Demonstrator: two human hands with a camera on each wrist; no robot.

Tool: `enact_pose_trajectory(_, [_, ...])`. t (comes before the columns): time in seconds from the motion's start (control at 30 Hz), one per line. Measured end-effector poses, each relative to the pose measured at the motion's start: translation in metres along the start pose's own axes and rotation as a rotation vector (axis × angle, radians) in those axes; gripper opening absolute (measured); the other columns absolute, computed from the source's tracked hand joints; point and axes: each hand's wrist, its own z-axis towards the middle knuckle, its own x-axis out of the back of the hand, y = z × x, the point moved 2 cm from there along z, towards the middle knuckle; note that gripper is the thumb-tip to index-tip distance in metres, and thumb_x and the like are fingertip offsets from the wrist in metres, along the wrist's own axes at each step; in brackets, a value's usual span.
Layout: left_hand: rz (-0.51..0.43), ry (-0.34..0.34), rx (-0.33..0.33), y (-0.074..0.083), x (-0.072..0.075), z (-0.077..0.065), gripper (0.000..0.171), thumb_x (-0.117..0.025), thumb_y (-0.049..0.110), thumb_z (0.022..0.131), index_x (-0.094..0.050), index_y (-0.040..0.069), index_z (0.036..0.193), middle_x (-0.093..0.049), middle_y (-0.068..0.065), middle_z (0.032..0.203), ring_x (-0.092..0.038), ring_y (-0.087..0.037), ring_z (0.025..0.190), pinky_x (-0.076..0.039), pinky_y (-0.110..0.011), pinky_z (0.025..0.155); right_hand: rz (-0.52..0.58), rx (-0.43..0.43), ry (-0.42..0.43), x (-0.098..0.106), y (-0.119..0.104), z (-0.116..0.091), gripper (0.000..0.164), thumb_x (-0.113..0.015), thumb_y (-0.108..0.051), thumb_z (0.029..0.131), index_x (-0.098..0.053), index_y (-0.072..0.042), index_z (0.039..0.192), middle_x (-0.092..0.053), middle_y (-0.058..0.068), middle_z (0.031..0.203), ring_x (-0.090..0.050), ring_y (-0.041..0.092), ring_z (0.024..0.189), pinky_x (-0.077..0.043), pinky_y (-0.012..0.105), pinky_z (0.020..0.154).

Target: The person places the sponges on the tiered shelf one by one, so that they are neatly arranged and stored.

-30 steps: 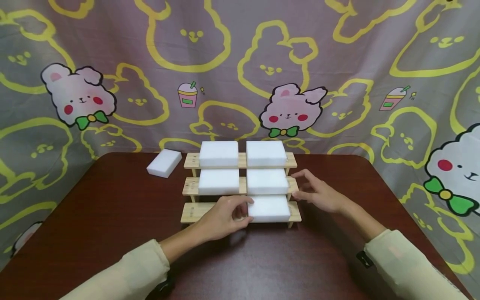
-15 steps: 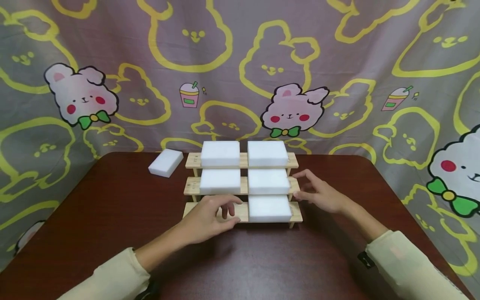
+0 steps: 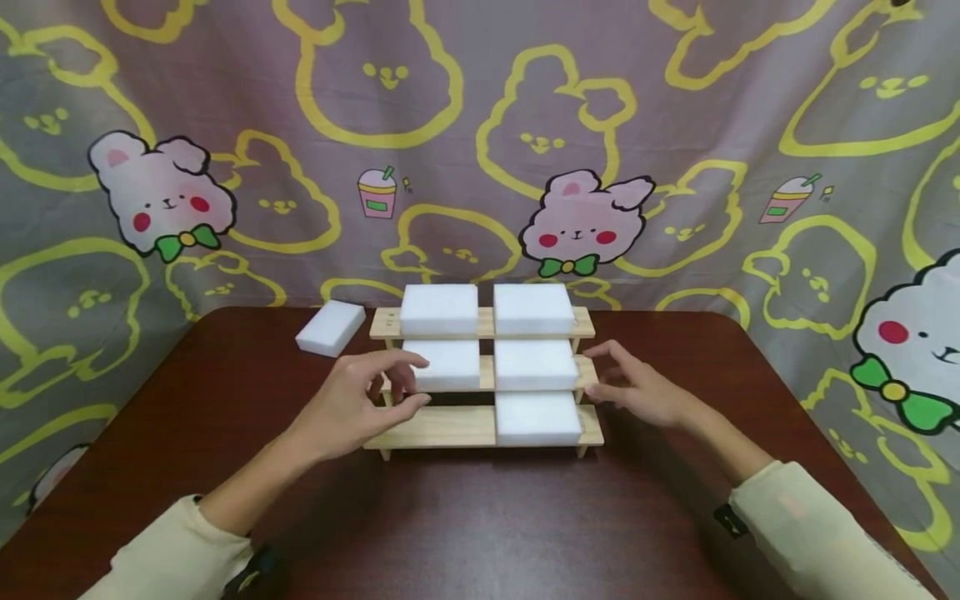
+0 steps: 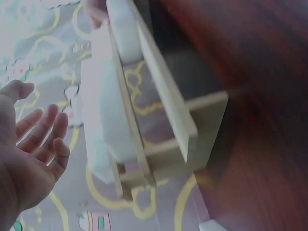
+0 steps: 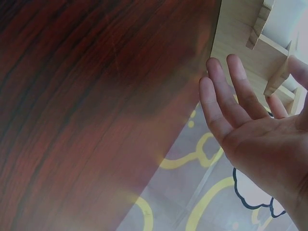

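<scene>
A three-tier wooden rack (image 3: pixel 442 427) stands on the table, with white foam blocks on its steps. Two blocks rest on the top tier and two on the middle one. The bottom tier bears one foam block (image 3: pixel 537 418) at its right, and bare wood shows at its left. My left hand (image 3: pixel 347 408) hovers before the rack's left end, fingers bent loosely around nothing, overlapping the middle-left foam block (image 3: pixel 456 367) in the head view. At the rack's right end, my right hand (image 3: pixel 647 390) has its thumb and fingertips right at the middle tier's edge, palm visible in the right wrist view (image 5: pixel 269 139).
A loose foam block (image 3: pixel 330 327) lies on the dark wooden table (image 3: pixel 480 517), behind and left of the rack. A patterned curtain (image 3: pixel 450 167) with cartoon animals hangs close behind the table.
My left hand has withdrawn leftward from the bottom-right foam block to the rack's left end, its fingers holding nothing. The right hand stays at the right end.
</scene>
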Motion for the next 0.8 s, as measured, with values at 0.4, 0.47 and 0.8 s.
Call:
enact_pose_trajectory(0.4, [0.028,0.127,0.124,-0.031,0.031,0.001,0.025,-0.081,0.002,0.087,-0.072,0.005,0.11,-0.068,0.002,0.082,-0.058,-0.009,0.071,-0.047,-0.023,0.06,0.004,-0.001,0.001,0.0,0.0,0.0,0.053,-0.067,-0.02,0.102,-0.038,-0.006,0.143,-0.064,0.024,0.123,-0.07,0.03,0.101,-0.055,0.048,0.077])
enact_pose_trajectory(0.47, [0.047,0.154,0.143,-0.04,0.035,0.001,0.024,-0.08,0.001,0.087,-0.072,0.002,0.11,-0.068,-0.001,0.081,-0.059,-0.008,0.071,-0.047,-0.02,0.061,0.003,-0.003,0.002,-0.001,0.0,0.0,0.053,-0.067,-0.02,0.102,-0.038,-0.007,0.144,-0.064,0.024,0.123,-0.07,0.029,0.101,-0.055,0.048,0.077])
enact_pose_trajectory(0.8, [0.112,0.202,0.317,-0.098,0.051,0.0,0.022,-0.077,0.005,0.091,-0.071,-0.003,0.11,-0.071,-0.014,0.085,-0.058,0.001,0.074,-0.047,-0.014,0.066,0.0,-0.002,0.007,-0.001,0.001,0.0,0.052,-0.067,-0.021,0.101,-0.039,-0.008,0.143,-0.064,0.024,0.123,-0.07,0.03,0.101,-0.055,0.047,0.077])
